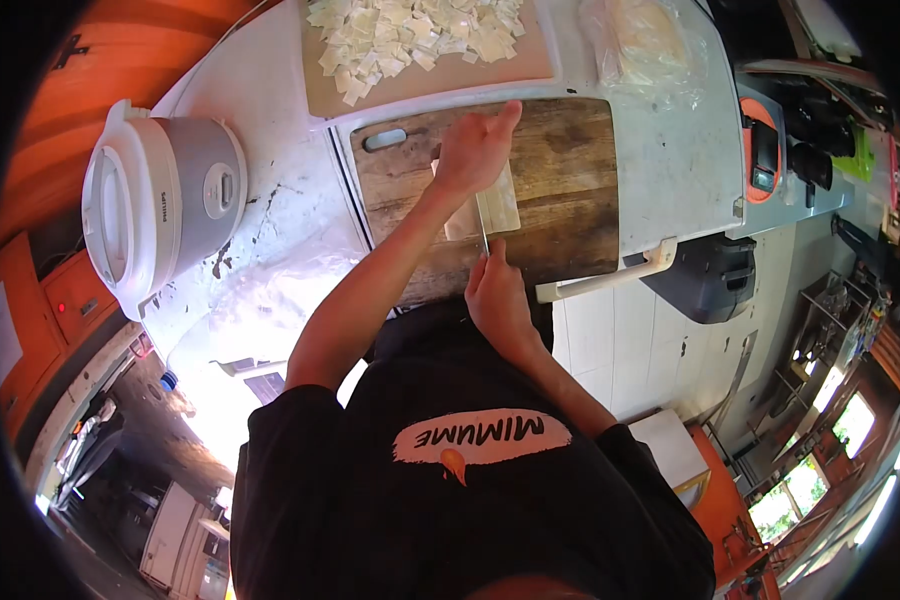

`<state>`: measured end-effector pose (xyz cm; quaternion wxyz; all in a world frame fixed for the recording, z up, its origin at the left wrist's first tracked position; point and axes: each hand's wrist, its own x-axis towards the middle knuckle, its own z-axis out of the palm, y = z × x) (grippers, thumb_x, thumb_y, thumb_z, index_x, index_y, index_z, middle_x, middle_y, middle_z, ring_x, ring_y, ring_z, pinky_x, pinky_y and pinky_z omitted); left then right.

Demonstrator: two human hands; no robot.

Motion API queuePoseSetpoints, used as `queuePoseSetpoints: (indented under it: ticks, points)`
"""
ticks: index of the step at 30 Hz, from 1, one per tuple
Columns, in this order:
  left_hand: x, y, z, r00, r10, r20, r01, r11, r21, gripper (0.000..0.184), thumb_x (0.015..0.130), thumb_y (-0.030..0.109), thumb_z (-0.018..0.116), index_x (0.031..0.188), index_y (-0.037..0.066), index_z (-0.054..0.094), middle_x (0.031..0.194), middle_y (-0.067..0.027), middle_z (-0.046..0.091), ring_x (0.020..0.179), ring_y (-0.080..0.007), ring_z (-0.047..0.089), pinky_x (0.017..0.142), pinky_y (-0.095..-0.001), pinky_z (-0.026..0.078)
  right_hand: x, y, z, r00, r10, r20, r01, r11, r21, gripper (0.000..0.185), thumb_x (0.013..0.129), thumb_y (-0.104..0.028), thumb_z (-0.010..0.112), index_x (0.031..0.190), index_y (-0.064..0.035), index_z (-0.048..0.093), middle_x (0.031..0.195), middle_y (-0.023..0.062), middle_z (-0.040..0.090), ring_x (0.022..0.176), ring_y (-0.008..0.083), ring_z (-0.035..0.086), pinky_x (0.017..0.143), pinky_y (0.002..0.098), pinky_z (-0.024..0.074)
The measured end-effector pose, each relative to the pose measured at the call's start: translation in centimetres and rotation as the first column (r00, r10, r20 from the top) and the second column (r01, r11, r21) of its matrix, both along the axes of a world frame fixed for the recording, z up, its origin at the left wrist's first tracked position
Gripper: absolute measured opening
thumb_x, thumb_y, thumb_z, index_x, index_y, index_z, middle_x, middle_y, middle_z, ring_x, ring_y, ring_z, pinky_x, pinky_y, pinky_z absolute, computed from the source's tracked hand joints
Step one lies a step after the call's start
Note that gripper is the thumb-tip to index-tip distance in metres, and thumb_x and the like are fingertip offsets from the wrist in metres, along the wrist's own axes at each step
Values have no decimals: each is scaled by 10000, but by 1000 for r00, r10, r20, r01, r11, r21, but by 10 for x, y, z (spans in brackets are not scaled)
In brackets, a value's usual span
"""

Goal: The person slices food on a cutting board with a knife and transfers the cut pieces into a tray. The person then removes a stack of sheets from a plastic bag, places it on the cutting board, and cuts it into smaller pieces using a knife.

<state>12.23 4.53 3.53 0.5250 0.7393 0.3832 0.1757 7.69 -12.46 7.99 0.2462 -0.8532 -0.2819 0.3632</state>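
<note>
My right hand (498, 295) is closed around the handle of a knife (484, 232). The blade points away from me and lies over a stack of flat, pale dough sheets (505, 208). My left hand (475, 152) presses down on the sheets from above, fingers bent and mostly hidden, covering the far end of the blade. Under both sits a worn wooden cutting board (565, 180) with a slot handle at its far left corner. Beyond the board, small cut pale squares (410, 45) are heaped on a brownish tray (490, 75).
A white and grey rice cooker (185, 190) stands on the table at left. A clear plastic bag (650, 45) with pale contents lies at the far right. Loose clear plastic (285, 290) rests at near left. An orange scale (760, 150) is off to the right.
</note>
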Motion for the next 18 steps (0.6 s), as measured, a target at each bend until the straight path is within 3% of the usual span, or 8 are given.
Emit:
queuePoseSetpoints:
  ticks: [2,5,12,14,18]
  points:
    - [1,2,6,981,-54,-188,68,995,73,625,974,421,427,530,-2,551,559,-224,543,583,-418,578,578,-485,458,-1,-1,-1,999,18,34,-17,1000,-24,139,927,-72,487,992,27,414,629,310,576,640,504,588,528,570,477]
    - [4,1,8,980,17,-196,13,988,152,617,992,349,402,514,-11,550,553,-239,532,559,-434,566,584,-498,471,-1,1,2,999,32,44,-30,999,-39,146,924,-70,493,991,24,404,623,307,572,629,501,586,520,568,475]
    - [0,5,4,990,42,-135,-33,997,64,584,992,239,409,478,-22,506,521,-247,507,499,-436,540,553,-504,466,-1,4,4,998,61,33,-59,996,-62,137,916,-49,494,992,24,407,607,294,562,605,492,578,500,560,465]
    - [1,7,4,994,45,-104,-35,995,90,562,983,203,428,469,-14,498,517,-245,504,485,-425,538,533,-502,459,0,4,1,993,102,61,-100,994,-33,213,901,-54,511,1047,46,392,554,254,560,541,444,596,468,515,500]
    - [2,5,3,992,39,-123,-28,996,86,550,977,181,439,460,1,495,501,-239,492,467,-418,528,504,-494,453,1,5,5,995,97,16,-95,989,-110,204,907,-54,509,1048,40,395,552,247,557,541,442,595,471,509,501]
